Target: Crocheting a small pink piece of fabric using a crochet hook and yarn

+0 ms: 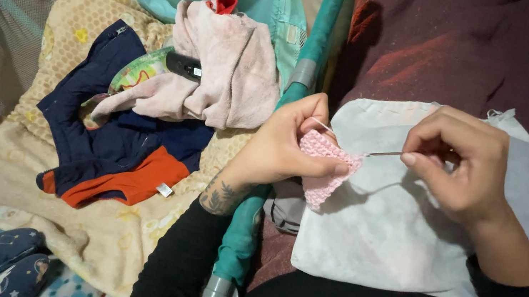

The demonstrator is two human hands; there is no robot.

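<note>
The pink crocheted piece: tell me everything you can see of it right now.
The pink crocheted piece is a small, pale pink patch of ribbed yarn stitches, soft and slightly folded. The left hand pinches its upper edge between thumb and fingers, and the lower part hangs free over the white fabric bag. The thin metal hook, held by the right hand, meets its right corner. A strand of pale yarn crosses the left fingers.

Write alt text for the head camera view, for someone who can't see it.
A left hand pinches a pink crochet piece while the right hand works a thin hook into its edge, over a white cloth bag. Clothes lie piled to the left.
</note>
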